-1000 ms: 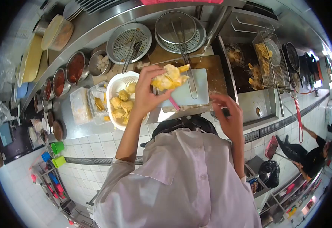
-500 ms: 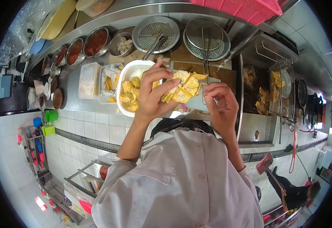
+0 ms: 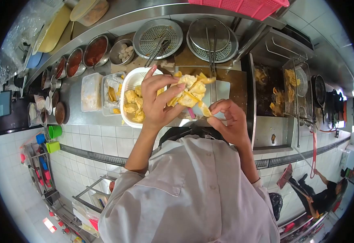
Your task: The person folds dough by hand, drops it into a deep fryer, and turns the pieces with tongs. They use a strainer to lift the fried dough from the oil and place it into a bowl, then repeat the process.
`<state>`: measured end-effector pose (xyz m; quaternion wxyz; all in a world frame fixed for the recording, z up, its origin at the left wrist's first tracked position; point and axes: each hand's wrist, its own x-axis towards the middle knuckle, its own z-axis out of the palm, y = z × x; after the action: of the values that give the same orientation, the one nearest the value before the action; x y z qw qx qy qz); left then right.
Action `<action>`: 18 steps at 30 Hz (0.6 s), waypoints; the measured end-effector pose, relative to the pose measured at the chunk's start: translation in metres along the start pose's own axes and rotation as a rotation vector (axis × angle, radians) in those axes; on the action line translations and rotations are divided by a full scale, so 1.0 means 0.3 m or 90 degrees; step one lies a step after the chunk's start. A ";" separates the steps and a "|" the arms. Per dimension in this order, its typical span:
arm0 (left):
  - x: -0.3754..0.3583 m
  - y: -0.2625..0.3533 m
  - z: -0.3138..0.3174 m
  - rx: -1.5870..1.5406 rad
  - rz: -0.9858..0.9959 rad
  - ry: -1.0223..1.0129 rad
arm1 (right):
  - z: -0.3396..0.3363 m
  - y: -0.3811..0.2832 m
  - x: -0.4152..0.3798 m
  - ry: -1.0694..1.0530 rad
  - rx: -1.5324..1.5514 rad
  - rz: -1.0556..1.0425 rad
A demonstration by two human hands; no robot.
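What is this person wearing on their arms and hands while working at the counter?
Both hands, the left hand and the right hand, are bare: no gloves or rings that I can make out. The forearms are bare too. The white button-front shirt has short sleeves ending near the elbows.

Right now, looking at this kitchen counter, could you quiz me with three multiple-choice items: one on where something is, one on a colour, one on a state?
1. Where is the white oval plastic basket of yellow dumplings?
A. under the left hand
B. on the floor
C. in the fryer

2. What colour is the crate on the top shelf?
A. blue
B. pink
C. black

3. What is the right hand doing?
A. lying flat
B. gripping a ladle
C. pinching a yellow wrapper

Answers: 1 A, the basket sits on the counter beneath that hand. 2 B, its mesh is pink. 3 C, the fingers close on the wrapper's edge.
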<state>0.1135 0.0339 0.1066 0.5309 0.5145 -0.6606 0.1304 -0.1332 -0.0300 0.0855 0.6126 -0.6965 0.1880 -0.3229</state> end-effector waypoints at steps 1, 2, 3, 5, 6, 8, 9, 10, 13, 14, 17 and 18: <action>-0.004 -0.004 0.004 -0.010 0.013 -0.010 | -0.002 -0.004 0.002 0.029 0.075 0.016; -0.008 -0.005 0.007 -0.032 0.022 -0.014 | -0.004 -0.012 0.010 0.060 0.150 0.032; -0.013 -0.005 0.011 -0.051 0.021 -0.024 | -0.010 -0.022 0.014 0.096 0.226 0.047; -0.018 -0.006 0.028 -0.105 0.023 -0.048 | -0.033 -0.028 0.019 0.080 0.249 0.084; -0.022 0.000 0.037 -0.138 0.008 -0.063 | -0.039 -0.026 0.022 0.063 0.237 0.092; -0.035 0.002 0.054 -0.165 0.014 -0.094 | -0.062 -0.027 0.017 0.044 0.221 0.116; -0.038 0.006 0.059 -0.179 0.010 -0.113 | -0.073 -0.027 0.017 0.039 0.219 0.130; -0.050 0.004 0.070 -0.205 0.004 -0.113 | -0.080 -0.027 0.018 0.031 0.220 0.143; -0.052 0.017 0.088 -0.285 -0.040 -0.139 | -0.084 -0.022 0.005 0.104 0.234 0.140; -0.047 0.018 0.093 -0.299 -0.042 -0.163 | -0.093 0.002 -0.003 0.131 0.212 0.132; -0.030 0.033 0.121 -0.270 -0.028 -0.236 | -0.104 -0.027 -0.020 0.256 -0.111 0.043; -0.023 0.032 0.132 -0.271 -0.034 -0.268 | -0.104 -0.058 -0.024 0.301 -0.263 0.006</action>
<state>0.0825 0.0135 0.0884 0.4811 0.4247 -0.7550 -0.1346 -0.1620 -0.0451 0.1022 0.3989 -0.7107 0.3900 -0.4286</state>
